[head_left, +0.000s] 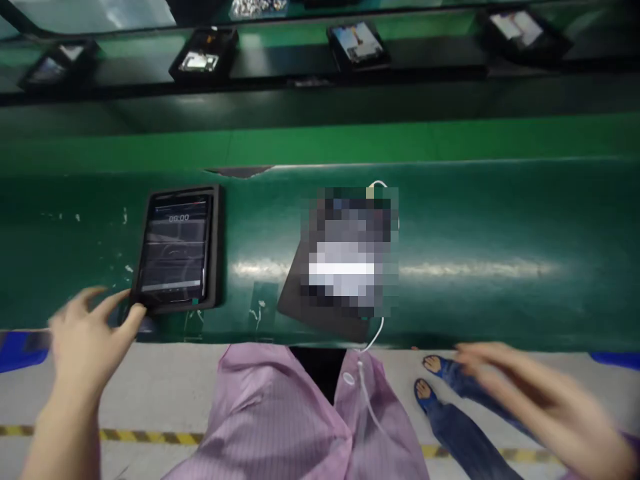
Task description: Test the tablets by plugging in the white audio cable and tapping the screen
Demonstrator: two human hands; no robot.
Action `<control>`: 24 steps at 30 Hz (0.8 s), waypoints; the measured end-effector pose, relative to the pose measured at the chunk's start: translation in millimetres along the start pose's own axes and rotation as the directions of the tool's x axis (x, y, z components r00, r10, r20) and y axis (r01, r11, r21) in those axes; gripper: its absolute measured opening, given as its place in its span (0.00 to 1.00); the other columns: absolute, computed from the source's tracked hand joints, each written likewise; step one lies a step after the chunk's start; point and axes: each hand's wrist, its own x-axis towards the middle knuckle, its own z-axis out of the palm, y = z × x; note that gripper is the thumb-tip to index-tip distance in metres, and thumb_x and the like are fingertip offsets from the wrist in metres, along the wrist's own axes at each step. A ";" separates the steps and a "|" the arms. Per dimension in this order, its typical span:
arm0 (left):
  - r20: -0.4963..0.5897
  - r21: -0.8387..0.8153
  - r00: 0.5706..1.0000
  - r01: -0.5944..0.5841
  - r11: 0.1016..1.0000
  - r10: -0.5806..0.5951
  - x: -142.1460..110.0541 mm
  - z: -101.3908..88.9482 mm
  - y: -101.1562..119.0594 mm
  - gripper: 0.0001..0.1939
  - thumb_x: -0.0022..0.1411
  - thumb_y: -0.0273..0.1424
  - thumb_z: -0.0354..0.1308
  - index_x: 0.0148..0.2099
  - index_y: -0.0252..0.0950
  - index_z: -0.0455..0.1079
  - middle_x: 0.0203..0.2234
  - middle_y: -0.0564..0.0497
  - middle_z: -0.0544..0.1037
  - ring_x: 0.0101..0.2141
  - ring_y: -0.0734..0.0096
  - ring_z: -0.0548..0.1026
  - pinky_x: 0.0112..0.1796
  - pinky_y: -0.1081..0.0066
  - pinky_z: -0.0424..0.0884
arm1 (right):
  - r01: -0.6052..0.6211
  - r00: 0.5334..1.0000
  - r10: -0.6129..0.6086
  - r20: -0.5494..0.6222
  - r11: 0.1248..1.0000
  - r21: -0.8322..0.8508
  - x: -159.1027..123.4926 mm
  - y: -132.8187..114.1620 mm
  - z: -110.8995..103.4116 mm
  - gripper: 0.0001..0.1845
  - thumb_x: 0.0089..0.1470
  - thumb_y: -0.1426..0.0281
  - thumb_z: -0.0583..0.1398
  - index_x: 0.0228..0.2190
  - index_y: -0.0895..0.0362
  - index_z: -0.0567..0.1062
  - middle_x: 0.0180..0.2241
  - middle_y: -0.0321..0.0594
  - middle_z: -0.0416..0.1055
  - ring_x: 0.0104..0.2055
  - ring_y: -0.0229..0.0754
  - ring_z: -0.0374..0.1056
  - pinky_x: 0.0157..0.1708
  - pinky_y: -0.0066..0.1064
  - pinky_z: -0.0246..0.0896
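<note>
A black tablet (177,248) in a dark frame lies on the green conveyor belt (475,220), its screen lit with a timer reading. My left hand (87,337) reaches toward the tablet's near left corner, fingers spread and open, the thumb tip touching or almost touching the frame. A second dark device (345,267), partly pixelated, lies to the right with a white cable (373,333) running off the belt's edge toward my pink coat. My right hand (530,393) is below the belt's edge at the right, blurred by motion, fingers stretched out and holding nothing.
Several more tablets (203,57) lie on a farther green belt at the top. Below the belt is grey floor with a yellow-black stripe (150,437). Legs in jeans and sandalled feet (433,380) show beneath my right hand. Blue pieces sit at both belt ends.
</note>
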 end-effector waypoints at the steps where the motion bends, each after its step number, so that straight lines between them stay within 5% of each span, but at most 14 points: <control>1: -0.080 0.017 0.987 -0.141 0.990 0.142 -3.4 2.4 -2.3 0.12 0.48 0.46 0.57 0.31 0.46 0.74 0.54 0.54 0.75 0.60 0.29 0.62 0.58 0.35 0.53 | 0.112 0.980 -0.103 0.170 0.993 -0.044 -2.3 -16.6 24.9 0.10 0.58 0.65 0.64 0.42 0.47 0.80 0.40 0.39 0.79 0.40 0.44 0.77 0.38 0.27 0.76; 3: -0.171 -0.017 0.900 -0.409 0.912 0.401 -13.5 12.1 5.8 0.13 0.55 0.43 0.58 0.40 0.48 0.77 0.63 0.55 0.65 0.63 0.34 0.57 0.60 0.37 0.50 | 0.260 0.876 -0.231 0.423 0.966 -0.010 -2.2 -44.1 67.7 0.19 0.62 0.71 0.59 0.53 0.47 0.74 0.51 0.39 0.74 0.50 0.43 0.73 0.48 0.29 0.73; 6: -0.084 -0.203 0.742 -0.666 0.718 0.665 -38.3 38.4 47.0 0.18 0.61 0.32 0.58 0.54 0.48 0.72 0.60 0.49 0.67 0.61 0.47 0.63 0.58 0.46 0.59 | 0.297 0.782 -0.256 0.569 0.955 0.021 -3.8 -60.1 106.2 0.21 0.63 0.78 0.54 0.55 0.51 0.72 0.53 0.39 0.73 0.53 0.38 0.71 0.51 0.25 0.69; 10: 0.070 -0.402 0.437 -0.810 0.427 0.897 -70.7 80.4 111.5 0.27 0.63 0.40 0.60 0.62 0.41 0.62 0.64 0.38 0.62 0.63 0.45 0.60 0.59 0.42 0.57 | 0.255 0.819 -0.173 0.547 0.964 -0.078 -18.6 -44.5 122.0 0.15 0.66 0.72 0.55 0.51 0.53 0.73 0.47 0.40 0.76 0.48 0.41 0.74 0.48 0.30 0.72; 12: 0.122 -0.423 0.366 -0.821 0.382 0.922 -81.2 96.9 128.9 0.44 0.56 0.51 0.64 0.66 0.35 0.55 0.67 0.29 0.53 0.65 0.38 0.54 0.59 0.39 0.56 | 0.257 0.856 -0.156 0.493 0.956 -0.142 -26.7 -31.6 125.5 0.13 0.68 0.69 0.52 0.46 0.53 0.75 0.44 0.41 0.76 0.44 0.43 0.75 0.43 0.31 0.74; 14: 0.138 -0.423 0.358 -0.822 0.382 0.923 -89.4 108.5 135.0 0.55 0.50 0.56 0.67 0.69 0.33 0.49 0.68 0.24 0.47 0.66 0.33 0.50 0.58 0.38 0.56 | 0.283 0.888 -0.183 0.422 0.940 -0.189 -33.5 -18.9 128.0 0.17 0.69 0.70 0.49 0.41 0.54 0.77 0.41 0.43 0.76 0.39 0.42 0.75 0.38 0.31 0.74; 19: 0.069 -0.412 0.464 -0.793 0.449 0.883 -108.6 119.5 132.4 0.59 0.50 0.54 0.68 0.72 0.38 0.40 0.69 0.27 0.43 0.67 0.33 0.47 0.59 0.39 0.55 | 0.284 0.954 -0.257 0.156 0.942 -0.181 -42.0 -4.5 126.1 0.14 0.67 0.71 0.51 0.47 0.55 0.75 0.40 0.46 0.77 0.37 0.41 0.76 0.36 0.25 0.73; 24: 0.063 -0.379 0.443 -0.818 0.432 0.894 -115.8 117.0 134.2 0.51 0.53 0.54 0.66 0.70 0.38 0.49 0.70 0.29 0.38 0.67 0.29 0.45 0.58 0.38 0.57 | 0.286 0.958 -0.286 0.001 0.957 0.051 -27.5 -29.9 119.9 0.02 0.64 0.72 0.59 0.37 0.54 0.73 0.30 0.36 0.78 0.28 0.38 0.76 0.36 0.23 0.73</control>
